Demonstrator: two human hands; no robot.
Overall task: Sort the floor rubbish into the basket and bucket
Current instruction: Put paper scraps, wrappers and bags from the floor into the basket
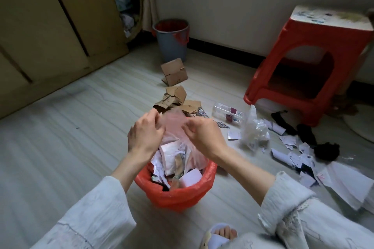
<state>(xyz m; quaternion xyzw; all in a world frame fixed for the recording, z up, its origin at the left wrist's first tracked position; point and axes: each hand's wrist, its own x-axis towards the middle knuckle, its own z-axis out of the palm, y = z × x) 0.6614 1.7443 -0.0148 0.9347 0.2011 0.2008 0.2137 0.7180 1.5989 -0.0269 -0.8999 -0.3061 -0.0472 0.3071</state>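
Observation:
A basket lined with a red bag (178, 198) stands on the floor in front of me, full of paper scraps and small boxes. Above it my left hand (144, 133) and my right hand (202, 134) both pinch a thin, pale pink plastic bag (174, 125), which hangs over the basket. A grey bucket with a red liner (172, 43) stands by the far wall. Torn cardboard pieces (176, 97) lie between basket and bucket. To the right lie a clear plastic box (227, 114), a crumpled clear bag (255, 129), paper scraps (299, 155) and black fabric (325, 150).
A red plastic stool (307, 66) stands at the right by the wall. Flat cardboard sheets (50, 26) lean along the left wall. My slippered foot (220, 234) is at the bottom, near the basket. A white round base (362, 125) lies at the right edge.

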